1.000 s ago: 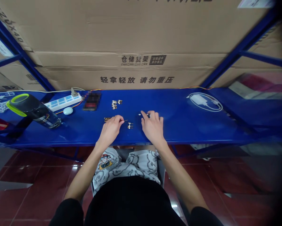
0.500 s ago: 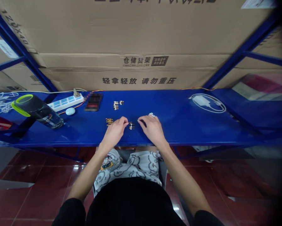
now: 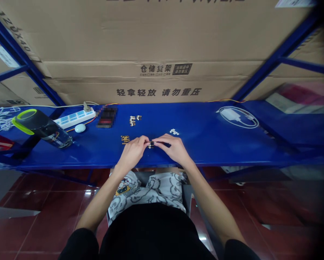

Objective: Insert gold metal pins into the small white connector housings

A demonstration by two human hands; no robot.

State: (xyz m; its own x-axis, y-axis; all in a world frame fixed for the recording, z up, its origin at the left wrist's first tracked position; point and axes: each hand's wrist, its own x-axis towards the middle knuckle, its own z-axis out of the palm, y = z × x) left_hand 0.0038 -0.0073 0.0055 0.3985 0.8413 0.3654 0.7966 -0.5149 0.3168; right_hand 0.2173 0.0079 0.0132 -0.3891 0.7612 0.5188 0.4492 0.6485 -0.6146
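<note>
My left hand (image 3: 133, 151) pinches a thin brass-coloured pin, now mostly hidden by the fingertips. My right hand (image 3: 175, 147) is closed in a pinch against it, fingertips almost touching the left ones; whatever it grips is too small to make out. Just under the fingertips lie a few white-and-brass pieces (image 3: 150, 147). Loose brass-coloured pins (image 3: 125, 139) are heaped left of my left hand. Beyond my right hand sits a little cluster of white pieces (image 3: 174, 132). Farther back, several white-and-brass pieces (image 3: 132, 121) lie in a group.
On the blue shelf (image 3: 205, 144), a dark bottle (image 3: 46, 130) with a green loop, a white power strip (image 3: 76, 117), a round white object (image 3: 80, 128) and a blurred-out dark item (image 3: 107, 117) stand left. A coiled white cable with charger (image 3: 236, 115) lies right. Cardboard (image 3: 156, 43) stands behind.
My right hand has moved left and towards me, from beside the white cluster to my left fingertips. The white cluster is now uncovered. My left hand has barely moved.
</note>
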